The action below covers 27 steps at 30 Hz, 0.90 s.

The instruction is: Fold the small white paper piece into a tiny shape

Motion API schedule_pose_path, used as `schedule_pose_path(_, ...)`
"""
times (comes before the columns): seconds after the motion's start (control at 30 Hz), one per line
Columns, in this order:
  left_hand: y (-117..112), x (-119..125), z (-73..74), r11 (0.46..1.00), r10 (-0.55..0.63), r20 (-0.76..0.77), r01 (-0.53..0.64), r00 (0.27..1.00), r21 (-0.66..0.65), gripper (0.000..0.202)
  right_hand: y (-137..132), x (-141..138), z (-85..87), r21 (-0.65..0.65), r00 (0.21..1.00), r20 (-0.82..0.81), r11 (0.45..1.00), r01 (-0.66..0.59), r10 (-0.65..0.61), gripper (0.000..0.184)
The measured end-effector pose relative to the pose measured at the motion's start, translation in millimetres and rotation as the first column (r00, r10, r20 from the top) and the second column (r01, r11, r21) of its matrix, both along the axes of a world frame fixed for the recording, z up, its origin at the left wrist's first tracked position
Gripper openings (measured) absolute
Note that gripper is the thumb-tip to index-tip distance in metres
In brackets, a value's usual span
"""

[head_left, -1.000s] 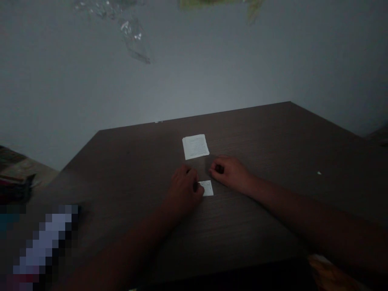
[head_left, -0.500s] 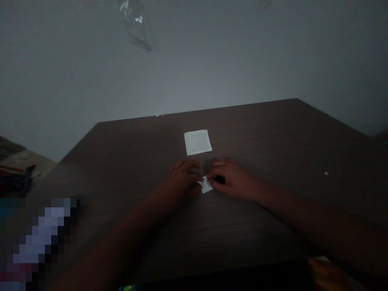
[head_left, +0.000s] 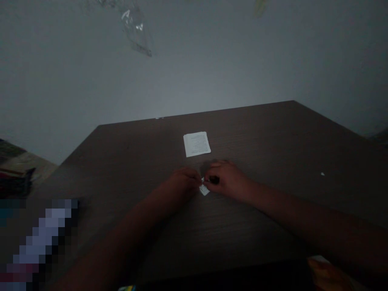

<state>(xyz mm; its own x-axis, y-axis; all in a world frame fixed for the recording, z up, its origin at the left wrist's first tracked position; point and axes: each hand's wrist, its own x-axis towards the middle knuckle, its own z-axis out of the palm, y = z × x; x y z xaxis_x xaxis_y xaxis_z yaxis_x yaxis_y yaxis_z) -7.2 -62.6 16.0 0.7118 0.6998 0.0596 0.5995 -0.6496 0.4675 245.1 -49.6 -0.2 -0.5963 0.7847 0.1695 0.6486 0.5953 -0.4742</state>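
Observation:
A small folded piece of printed paper (head_left: 204, 190) lies between my hands at the middle of the table, partly hidden by my fingertips. My left hand (head_left: 185, 182) pinches its left side, fingers closed. From the right, my right hand (head_left: 223, 178) grips the paper between thumb and fingertips. Just beyond my hands lies a square stack of printed paper sheets (head_left: 197, 144), flat on the dark wooden table (head_left: 242, 133).
A pixelated pale object (head_left: 45, 234) occupies the near left. A white scrap (head_left: 322, 173) lies at the right, another (head_left: 159, 118) at the back edge. A clear plastic bag (head_left: 136, 32) hangs on the wall (head_left: 212, 60). Dark items (head_left: 15, 180) sit beyond the left edge.
My left fingers have closed in on the paper, and both hands are nearer each other. Less of the paper shows, and it has turned slightly. The view has shifted a little.

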Motion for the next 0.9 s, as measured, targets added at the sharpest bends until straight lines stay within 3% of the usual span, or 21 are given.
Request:
schedule_pose_path(0.2,-0.2,1.8,8.7,0.999,-0.027,-0.047,0.026,0.999,-0.026,0.026,-4.8,-0.5,-1.7,0.031,0.999,0.042,0.999,0.010,-0.012,0.017)
schedule_pose_path(0.47,4.1,-1.0,-9.2,1.000,-0.009,-0.037,0.009,0.999,0.004,0.022,-13.8,-2.2,7.8,0.009,0.993,0.121,1.000,0.013,-0.014,0.036)
schedule_pose_path(0.6,-0.6,0.7,-1.8,1.000,0.020,-0.013,-0.019,1.000,0.020,0.032,-18.6,-1.4,10.0,0.010,0.992,0.128,1.000,-0.013,0.012,0.055)
schedule_pose_path(0.7,-1.9,1.2,4.7,1.000,-0.004,-0.015,0.004,1.000,0.007,0.026,-18.4,2.7,11.1,-0.001,0.992,0.117,0.999,-0.048,0.048,0.061)
schedule_pose_path(0.77,-1.8,1.0,7.7,1.000,-0.010,-0.020,0.010,1.000,-0.001,0.023,-15.4,6.3,11.7,-0.015,0.993,0.091,0.997,-0.071,0.072,0.053)
schedule_pose_path(0.9,-4.1,1.9,11.8,1.000,0.003,-0.026,-0.003,1.000,-0.008,0.020,-7.6,8.8,10.7,-0.048,0.997,0.009,0.996,-0.070,0.070,0.013)
